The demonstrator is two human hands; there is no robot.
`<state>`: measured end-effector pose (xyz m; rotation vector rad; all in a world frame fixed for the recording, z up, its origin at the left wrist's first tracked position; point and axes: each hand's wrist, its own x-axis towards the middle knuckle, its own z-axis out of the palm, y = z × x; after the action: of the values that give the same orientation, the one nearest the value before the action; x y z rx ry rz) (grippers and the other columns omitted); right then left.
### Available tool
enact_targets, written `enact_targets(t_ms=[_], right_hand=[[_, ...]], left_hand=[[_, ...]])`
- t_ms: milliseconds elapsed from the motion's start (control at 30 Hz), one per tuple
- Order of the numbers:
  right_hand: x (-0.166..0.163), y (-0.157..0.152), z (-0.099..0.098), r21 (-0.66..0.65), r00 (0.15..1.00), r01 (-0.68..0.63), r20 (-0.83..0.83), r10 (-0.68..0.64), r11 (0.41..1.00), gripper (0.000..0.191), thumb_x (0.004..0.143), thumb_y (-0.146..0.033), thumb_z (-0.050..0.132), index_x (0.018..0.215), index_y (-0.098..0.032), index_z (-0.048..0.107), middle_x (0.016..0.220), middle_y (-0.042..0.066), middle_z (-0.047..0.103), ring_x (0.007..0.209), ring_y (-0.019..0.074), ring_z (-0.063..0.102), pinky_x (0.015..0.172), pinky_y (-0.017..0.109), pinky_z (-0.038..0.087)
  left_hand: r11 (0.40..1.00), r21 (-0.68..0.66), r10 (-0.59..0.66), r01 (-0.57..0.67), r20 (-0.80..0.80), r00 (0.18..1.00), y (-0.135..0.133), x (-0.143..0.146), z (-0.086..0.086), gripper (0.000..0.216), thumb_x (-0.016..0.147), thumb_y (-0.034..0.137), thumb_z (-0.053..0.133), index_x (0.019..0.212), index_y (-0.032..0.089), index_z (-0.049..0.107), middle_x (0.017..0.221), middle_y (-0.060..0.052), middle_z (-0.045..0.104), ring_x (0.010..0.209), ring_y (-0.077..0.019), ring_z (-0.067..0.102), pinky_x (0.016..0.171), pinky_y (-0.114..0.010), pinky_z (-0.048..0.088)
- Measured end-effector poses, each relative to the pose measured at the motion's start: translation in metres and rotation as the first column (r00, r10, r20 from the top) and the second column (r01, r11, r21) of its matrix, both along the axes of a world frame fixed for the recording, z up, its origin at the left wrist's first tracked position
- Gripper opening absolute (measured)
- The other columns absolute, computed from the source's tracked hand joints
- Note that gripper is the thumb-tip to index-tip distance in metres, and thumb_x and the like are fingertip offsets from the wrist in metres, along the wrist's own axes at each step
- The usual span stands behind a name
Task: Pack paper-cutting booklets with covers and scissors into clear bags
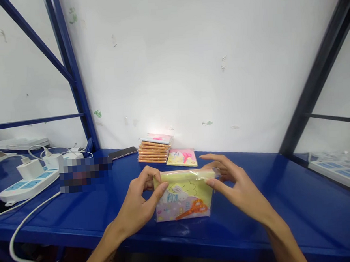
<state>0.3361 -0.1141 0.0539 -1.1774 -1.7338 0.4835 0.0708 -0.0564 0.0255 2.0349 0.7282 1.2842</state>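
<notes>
A clear plastic packet [181, 196] stands upright near the front of the blue table, its lower edge at the tabletop. Through the film show a yellow and lilac card with a white rabbit and a pair of orange scissors [193, 209]. My left hand [147, 194] pinches the packet's upper left corner between thumb and fingers. At the upper right corner, my right hand [229, 179] has its thumb on the front and some fingers behind, while its index finger stretches out above. Part of those rear fingers is hidden by the packet.
Behind the packet, several orange-edged packets [154, 152] are stacked by the wall, beside a flat packet with pink scissors [182, 157]. A dark phone [123, 153] lies left of them. A white power strip [33, 185] with plugs and cables occupies the left; another strip [340, 172] is at right.
</notes>
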Motion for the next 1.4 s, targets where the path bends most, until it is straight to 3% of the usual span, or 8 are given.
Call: enact_targets(t_ms=[267, 367, 467, 733, 900, 1033, 1133, 1400], right_hand=[[-0.003, 0.004, -0.002, 0.052, 0.999, 0.031, 0.028, -0.032, 0.998, 0.017, 0.099, -0.043, 0.062, 0.106, -0.035, 0.075, 0.106, -0.005, 0.077, 0.092, 0.0178, 0.071, 0.072, 0.028, 0.053], [-0.003, 0.005, -0.001, 0.052, 0.999, 0.044, 0.022, -0.045, 0.998, 0.015, 0.097, -0.043, 0.065, 0.105, -0.035, 0.076, 0.105, -0.005, 0.077, 0.089, 0.0174, 0.07, 0.071, 0.028, 0.052], [-0.003, 0.006, -0.002, 0.043, 0.999, 0.04, 0.015, -0.041, 0.998, 0.016, 0.095, -0.043, 0.068, 0.105, -0.034, 0.076, 0.105, -0.004, 0.077, 0.09, 0.0181, 0.069, 0.071, 0.028, 0.052], [-0.002, 0.013, -0.005, -0.052, 0.998, 0.04, -0.049, -0.043, 0.998, 0.029, 0.094, -0.046, 0.067, 0.116, -0.029, 0.074, 0.111, 0.003, 0.077, 0.089, 0.0222, 0.069, 0.063, 0.028, 0.051], [-0.006, 0.012, -0.003, -0.06, 1.0, 0.02, 0.007, -0.019, 0.998, 0.027, 0.096, -0.047, 0.063, 0.101, -0.024, 0.076, 0.086, 0.002, 0.076, 0.075, 0.0192, 0.066, 0.059, 0.027, 0.048], [-0.007, 0.015, -0.008, -0.059, 0.996, 0.062, -0.057, -0.065, 0.996, 0.028, 0.095, -0.048, 0.064, 0.102, -0.023, 0.075, 0.088, 0.003, 0.077, 0.077, 0.0207, 0.068, 0.062, 0.028, 0.05], [0.01, 0.032, -0.009, -0.136, 0.984, 0.094, -0.14, -0.113, 0.986, 0.034, 0.092, -0.051, 0.066, 0.103, -0.019, 0.074, 0.085, 0.004, 0.078, 0.075, 0.0223, 0.069, 0.06, 0.029, 0.05], [0.103, 0.122, 0.01, -0.36, 0.915, 0.227, -0.239, -0.325, 0.905, 0.048, 0.081, -0.054, 0.077, 0.104, -0.012, 0.075, 0.09, 0.011, 0.079, 0.076, 0.021, 0.068, 0.06, 0.028, 0.048]], left_hand=[[0.999, 0.033, 0.022, -0.021, -0.011, 1.0, -0.004, 0.0, 0.001, 0.021, 0.103, 0.037, 0.048, 0.087, 0.026, 0.038, 0.077, 0.007, 0.043, 0.064, -0.01, 0.043, 0.059, -0.021, 0.04], [0.998, -0.005, 0.057, -0.057, 0.003, 0.998, -0.004, 0.002, 0.0, 0.011, 0.103, 0.037, 0.049, 0.104, 0.027, 0.045, 0.078, 0.007, 0.053, 0.065, -0.0114, 0.051, 0.059, -0.022, 0.043], [0.996, -0.033, 0.083, -0.084, -0.022, 0.996, -0.004, 0.001, 0.004, 0.027, 0.099, 0.037, 0.055, 0.123, 0.027, 0.051, 0.077, 0.005, 0.061, 0.066, -0.0141, 0.058, 0.06, -0.024, 0.046], [0.997, -0.032, 0.073, -0.075, -0.066, 0.995, -0.002, -0.003, 0.011, 0.03, 0.096, 0.04, 0.058, 0.119, 0.024, 0.069, 0.085, -0.002, 0.07, 0.076, -0.0188, 0.064, 0.066, -0.027, 0.052], [0.994, -0.099, 0.032, -0.039, -0.071, 0.997, -0.003, -0.007, 0.011, 0.033, 0.097, 0.041, 0.058, 0.125, 0.025, 0.067, 0.099, -0.004, 0.072, 0.084, -0.0199, 0.067, 0.07, -0.028, 0.054], [0.97, -0.241, -0.055, 0.038, -0.064, 0.996, 0.003, -0.008, 0.013, 0.044, 0.102, 0.046, 0.048, 0.143, 0.032, 0.05, 0.12, -0.004, 0.07, 0.103, -0.0205, 0.068, 0.087, -0.031, 0.054], [0.944, -0.33, 0.008, -0.014, -0.02, 1.0, 0.016, -0.01, 0.009, 0.05, 0.104, 0.052, 0.038, 0.149, 0.031, 0.037, 0.122, -0.005, 0.069, 0.097, -0.0203, 0.071, 0.089, -0.035, 0.054], [0.913, -0.389, 0.07, -0.123, -0.148, 0.986, 0.04, -0.019, -0.003, 0.034, 0.102, 0.046, 0.04, 0.126, 0.026, 0.052, 0.1, -0.003, 0.07, 0.075, -0.018, 0.069, 0.073, -0.033, 0.054]])
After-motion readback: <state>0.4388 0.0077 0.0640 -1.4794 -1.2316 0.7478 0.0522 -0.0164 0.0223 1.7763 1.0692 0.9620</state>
